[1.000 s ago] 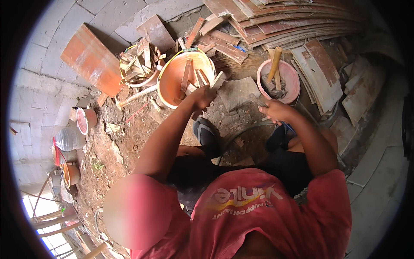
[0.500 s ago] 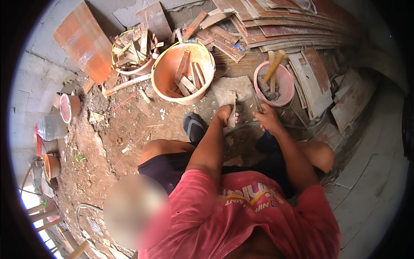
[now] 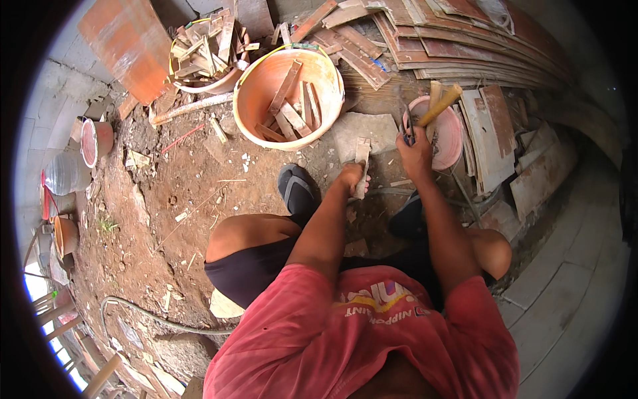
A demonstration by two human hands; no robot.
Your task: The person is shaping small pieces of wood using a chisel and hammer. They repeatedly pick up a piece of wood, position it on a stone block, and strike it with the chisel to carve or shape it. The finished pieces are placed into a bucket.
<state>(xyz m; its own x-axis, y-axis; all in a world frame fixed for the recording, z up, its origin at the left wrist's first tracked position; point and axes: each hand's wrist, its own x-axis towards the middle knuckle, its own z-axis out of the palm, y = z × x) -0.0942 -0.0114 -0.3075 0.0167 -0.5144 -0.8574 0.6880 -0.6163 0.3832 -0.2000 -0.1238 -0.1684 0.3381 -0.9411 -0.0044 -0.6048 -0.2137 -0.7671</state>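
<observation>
Wooden strip (image 3: pixel 363 154): narrow, flat, pale and rough-faced, gripped upright in the closed left hand (image 3: pixel 351 177), in front of the person's body; in this view, seen against a flat, irregular grey slab (image 3: pixel 375 130), with contact impossible to tell. Left forearm reaching forward and slightly inward; palm hidden. Right hand (image 3: pixel 415 151) closed around a slender dark tool (image 3: pixel 409 137), perhaps metal pincers, too blurred for certainty; right forearm extended forward, toward the near left rim of a round pink bucket (image 3: pixel 450 143). Just beside the right fingers, a smooth yellow handle (image 3: pixel 444 104), cylindrical, slanting up to the right; lower end partly masked, grip on it impossible to tell. Forward and left, a wide orange bucket (image 3: pixel 258 96), scuffed inside, with straight-edged wood pieces (image 3: pixel 286 86). Beyond, layered weathered boards (image 3: pixel 465 50), with far ends lost in shadow. Underfoot, crumbly brown soil (image 3: pixel 169 229), strewn with splinters.
</observation>
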